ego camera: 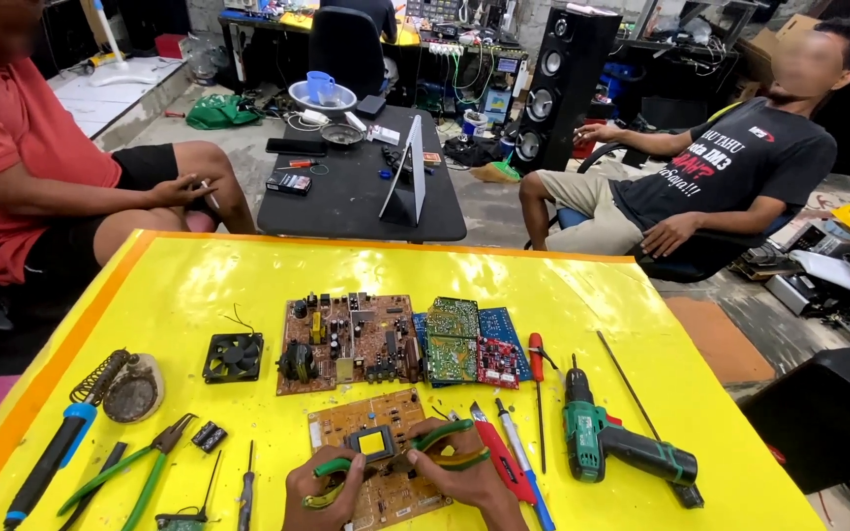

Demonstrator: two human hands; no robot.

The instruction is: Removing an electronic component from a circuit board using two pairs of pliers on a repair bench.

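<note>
My left hand (322, 497) and my right hand (464, 482) rest on a tan circuit board (361, 423) at the near edge of the yellow table (199, 285). Both grip green-and-yellow handled pliers (435, 442) whose jaws meet beside a dark square component with a yellow core (373, 443) on the board. The left hand closes on one handle end, the right hand on the other handles. My wrists are cut off by the bottom of the view.
A brown circuit board (346, 342), stacked green, blue and red boards (469, 342), a small black fan (233, 357), a green cordless drill (607, 442), screwdrivers (514, 462), a soldering iron (46, 467) and green pliers (130, 472) lie around. Two people sit beyond the table, with a black side table (356, 192) between them.
</note>
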